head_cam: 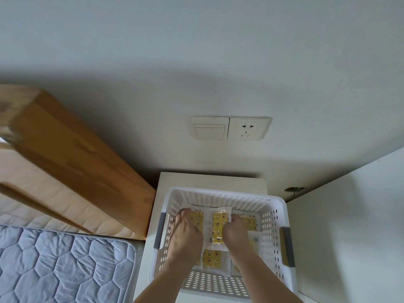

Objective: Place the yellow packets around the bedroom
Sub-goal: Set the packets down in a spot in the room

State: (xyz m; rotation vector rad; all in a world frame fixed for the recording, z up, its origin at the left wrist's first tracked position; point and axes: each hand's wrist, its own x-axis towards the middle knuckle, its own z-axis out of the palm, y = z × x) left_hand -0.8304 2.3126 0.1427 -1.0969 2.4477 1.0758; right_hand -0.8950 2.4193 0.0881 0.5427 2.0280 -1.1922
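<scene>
You see a white perforated plastic basket with matt grey handles; the yellow packets inside look like glossy crinkled film. At left, the headboard is smooth wood and the mattress is quilted grey cloth. The wall is matt.

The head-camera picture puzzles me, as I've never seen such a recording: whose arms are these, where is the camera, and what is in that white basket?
There is no machine here. A person wears a wide-angle camera on the head, looking forward and down, so the two bare arms are their own. Both hands reach into a white perforated plastic basket with grey handles, which stands on a small white bedside cabinet. In it lie several yellow patterned packets in clear wrapping. The left hand rests with straight fingers on the packets. The right hand curls round the edge of one upper packet. To the left are a wooden headboard and a grey quilted mattress; a cream wall switch and socket sit above.
</scene>
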